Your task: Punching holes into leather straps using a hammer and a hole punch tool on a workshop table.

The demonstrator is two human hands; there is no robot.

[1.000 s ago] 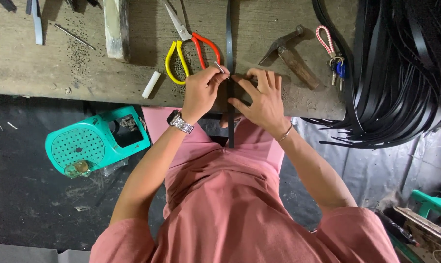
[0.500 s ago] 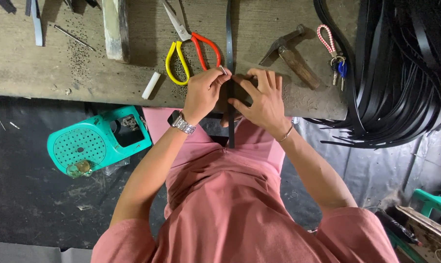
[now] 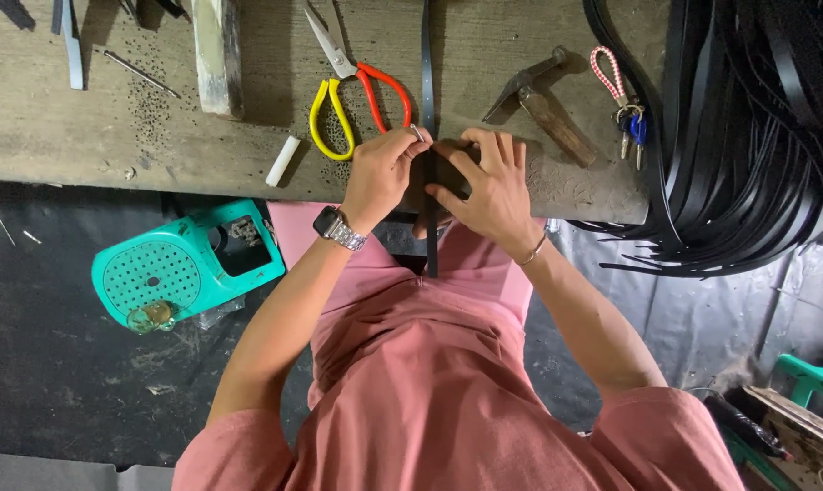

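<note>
Here, one black strap (image 3: 427,82) runs straight across the wooden workbench (image 3: 84,127) and hangs over its near edge, passing between both hands. The left hand (image 3: 380,177) pinches the strap from its side, with fingers curled tight and one small metal piece showing at the fingertips (image 3: 414,134). The right hand (image 3: 489,182) presses flat-fingered against the strap and a dark block beneath it, so its grip is narrow and closed on the work. One wristwatch (image 3: 339,227) sits on the left wrist. Just beside the left hand lies one pair of scissors (image 3: 357,86) with one yellow and one red handle loop. One hammer (image 3: 543,105) lies near the right hand, and one bunch of keys (image 3: 625,114) lies beyond it. One white stick (image 3: 282,161) rests near the bench edge. One large pile of black straps (image 3: 748,136) occupies the bench end. One teal stool (image 3: 184,268) stands on the floor below.
</note>
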